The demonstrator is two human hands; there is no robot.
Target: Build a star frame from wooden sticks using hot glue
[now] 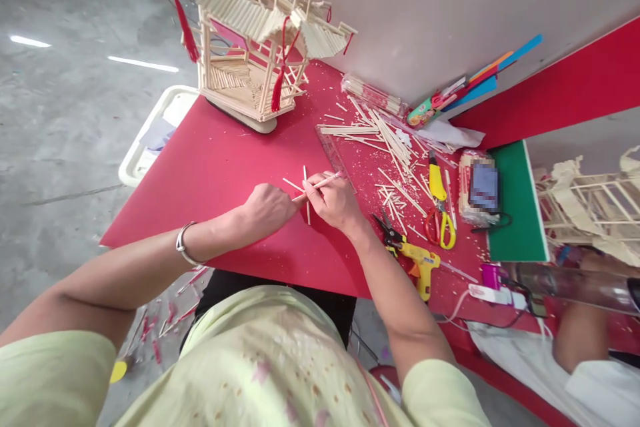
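Note:
Between my hands is a small crossed frame of thin wooden sticks (pixel 309 213), held just above the red tabletop. My left hand (pixel 270 210), with a bangle on its wrist, is closed, its fingertips at the frame's left side. My right hand (pixel 333 200) pinches the sticks with thumb and fingers from the right. One stick tip pokes out past its knuckles, and another points up and left. The fingers hide the joints. Beyond them stands a pavilion model (pixel 250 73) made of similar sticks, hung with red tassels.
To the right lie loose sticks (pixel 395 140), a clear ruler (pixel 333 150), a yellow utility knife (pixel 437 177), scissors (pixel 443 227), black-handled pliers (pixel 390 233) and a yellow glue gun (pixel 423 265). A white tray (pixel 131 167) is past the left edge. Another person's arm (pixel 583 327) is at far right.

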